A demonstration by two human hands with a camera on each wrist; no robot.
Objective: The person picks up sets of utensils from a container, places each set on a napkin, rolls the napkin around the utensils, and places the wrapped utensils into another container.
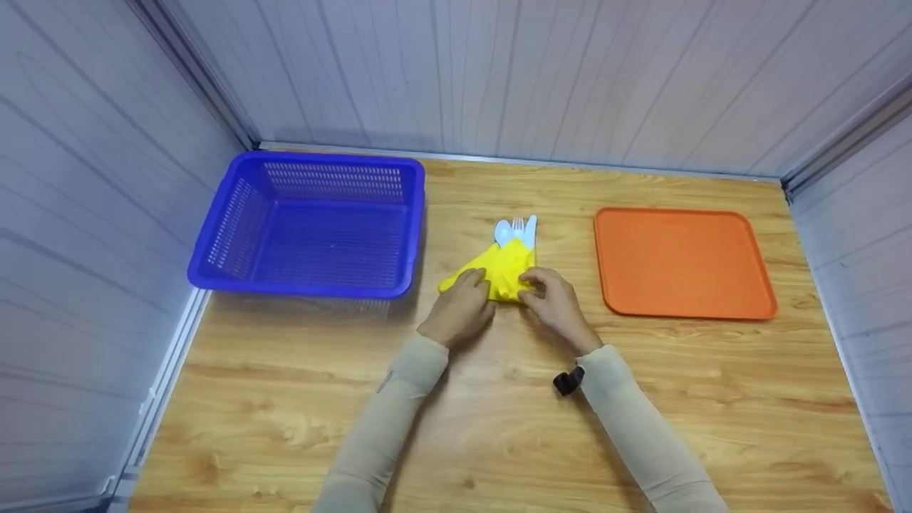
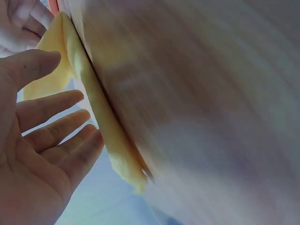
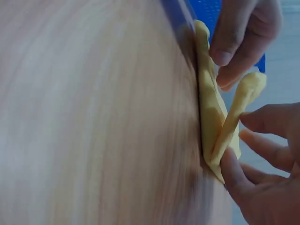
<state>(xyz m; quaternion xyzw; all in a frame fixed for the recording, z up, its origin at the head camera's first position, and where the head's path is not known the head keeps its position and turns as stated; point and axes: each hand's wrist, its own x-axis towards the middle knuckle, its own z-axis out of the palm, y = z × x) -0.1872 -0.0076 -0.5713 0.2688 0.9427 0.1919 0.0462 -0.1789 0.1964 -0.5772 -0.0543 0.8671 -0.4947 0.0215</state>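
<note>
A yellow cloth napkin (image 1: 507, 274) lies partly folded on the table, with a white spoon (image 1: 503, 232), fork (image 1: 518, 226) and knife (image 1: 531, 229) sticking out at its far edge. Their lower ends are hidden by the cloth. My left hand (image 1: 462, 306) is at the napkin's left part; in the left wrist view its fingers (image 2: 51, 110) are spread and loosely straight beside the cloth. With thumb and fingertips, my right hand (image 1: 556, 305) holds the napkin's right side, where a raised fold (image 3: 236, 110) shows in the right wrist view.
To the left stands a blue plastic basket (image 1: 410, 267) with slotted walls. An orange tray (image 1: 684, 263) lies flat on the right. The wood-grain table (image 1: 499, 427) is enclosed by pale panels at the back and sides. A dark device sits at my right wrist.
</note>
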